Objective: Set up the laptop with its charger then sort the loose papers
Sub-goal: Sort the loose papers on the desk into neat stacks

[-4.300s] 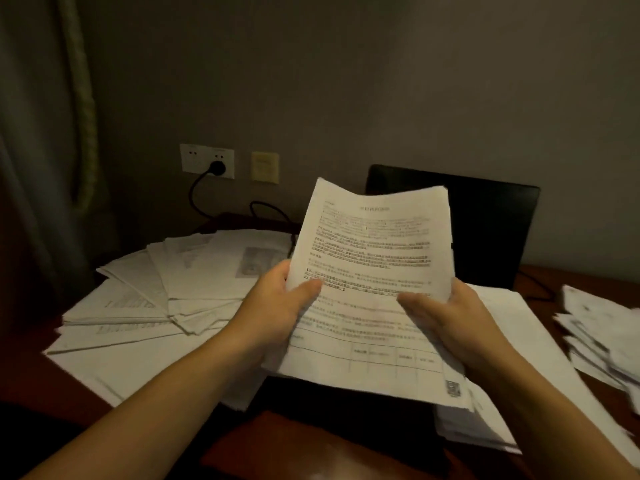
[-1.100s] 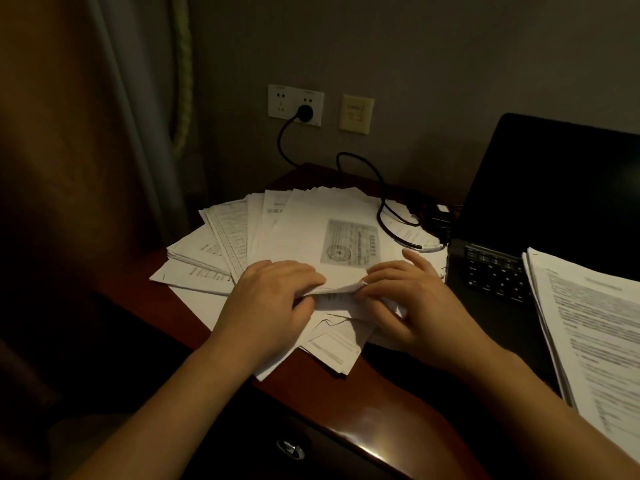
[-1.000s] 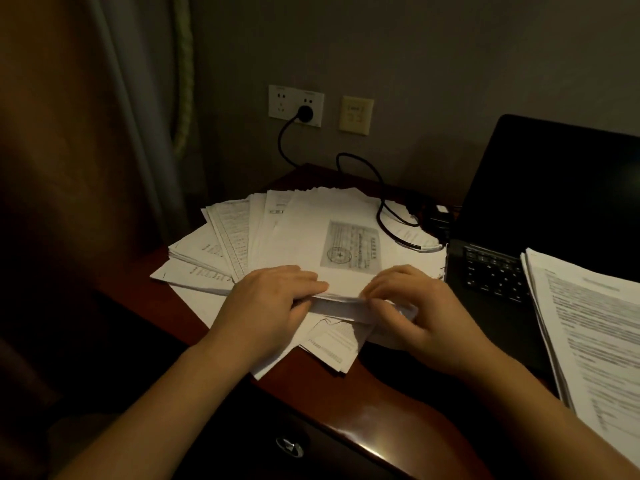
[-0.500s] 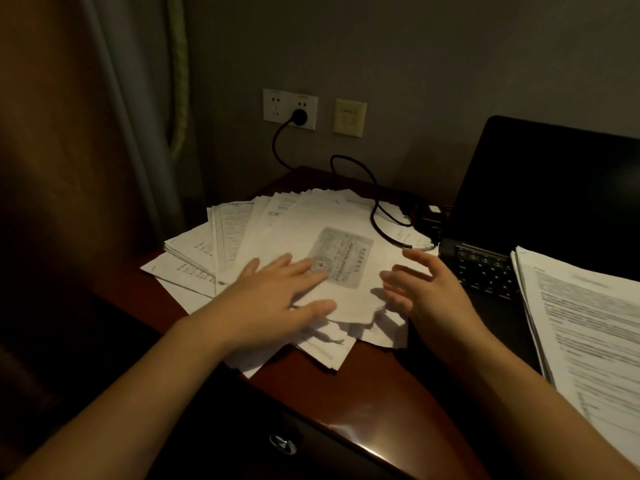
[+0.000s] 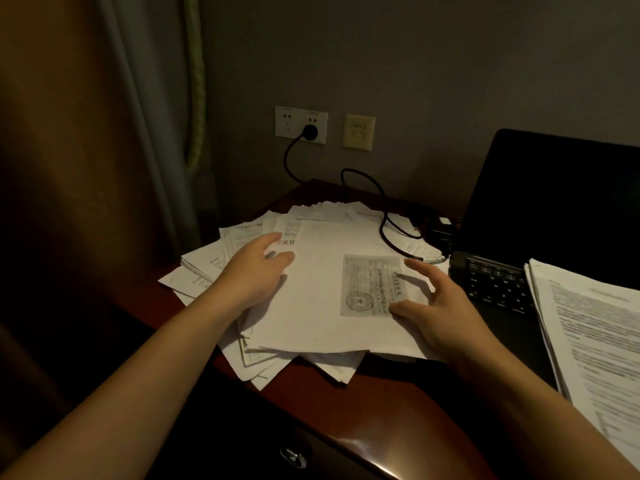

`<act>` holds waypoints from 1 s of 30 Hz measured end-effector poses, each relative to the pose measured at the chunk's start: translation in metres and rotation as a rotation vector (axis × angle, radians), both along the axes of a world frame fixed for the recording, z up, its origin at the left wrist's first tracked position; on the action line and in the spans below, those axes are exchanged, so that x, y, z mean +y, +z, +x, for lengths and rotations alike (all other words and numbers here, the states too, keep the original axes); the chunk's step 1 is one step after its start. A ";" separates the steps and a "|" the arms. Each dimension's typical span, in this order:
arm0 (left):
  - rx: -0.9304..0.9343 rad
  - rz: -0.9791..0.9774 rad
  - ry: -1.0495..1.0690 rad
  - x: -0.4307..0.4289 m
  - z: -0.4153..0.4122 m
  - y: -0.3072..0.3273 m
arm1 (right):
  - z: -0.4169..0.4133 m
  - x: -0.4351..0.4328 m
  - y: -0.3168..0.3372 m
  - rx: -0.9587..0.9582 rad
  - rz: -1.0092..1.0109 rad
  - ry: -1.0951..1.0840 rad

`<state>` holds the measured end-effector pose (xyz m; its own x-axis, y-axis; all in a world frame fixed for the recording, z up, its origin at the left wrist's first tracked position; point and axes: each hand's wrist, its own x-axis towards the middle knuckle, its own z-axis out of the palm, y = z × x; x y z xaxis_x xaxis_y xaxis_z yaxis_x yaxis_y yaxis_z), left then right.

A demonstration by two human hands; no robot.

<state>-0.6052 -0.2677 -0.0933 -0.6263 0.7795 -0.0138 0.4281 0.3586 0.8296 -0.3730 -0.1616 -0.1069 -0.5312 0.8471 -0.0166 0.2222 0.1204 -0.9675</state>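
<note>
Dozens of loose papers (image 5: 313, 317) fan over the desk (image 5: 381, 414) beside the laptop (image 5: 554, 209): thin, limp, probably slippery (apt to slide apart), best gathered from the edges; the left hand (image 5: 252, 271) lies flat on them, the right hand (image 5: 440, 310) spread open alongside

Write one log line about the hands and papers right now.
left hand: open, on loose papers | right hand: open, over same pile | charger cable: plugged in | laptop: open

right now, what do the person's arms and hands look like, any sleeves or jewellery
The left hand and right hand show no glove, ring or watch. The arms behind them are bare to the frame edge, with no sleeve in view, though the light is dim.
</note>
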 end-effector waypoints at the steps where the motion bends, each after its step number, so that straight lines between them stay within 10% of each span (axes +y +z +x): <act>1: -0.067 0.066 0.033 0.001 -0.001 -0.001 | 0.000 -0.002 0.001 -0.006 0.039 0.042; 10: -0.846 0.368 0.240 -0.016 -0.035 0.000 | 0.004 -0.009 0.004 0.011 0.163 0.144; 20: -0.722 0.431 0.038 -0.002 -0.009 0.002 | 0.010 0.010 0.002 0.129 -0.072 -0.076; 30: -0.802 0.443 -0.019 0.020 0.008 0.003 | 0.021 0.029 -0.002 0.156 0.120 -0.324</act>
<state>-0.5971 -0.2477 -0.0900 -0.5449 0.8274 -0.1361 -0.3328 -0.0644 0.9408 -0.3522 -0.1322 -0.1085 -0.2241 0.9624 0.1532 0.1186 0.1830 -0.9759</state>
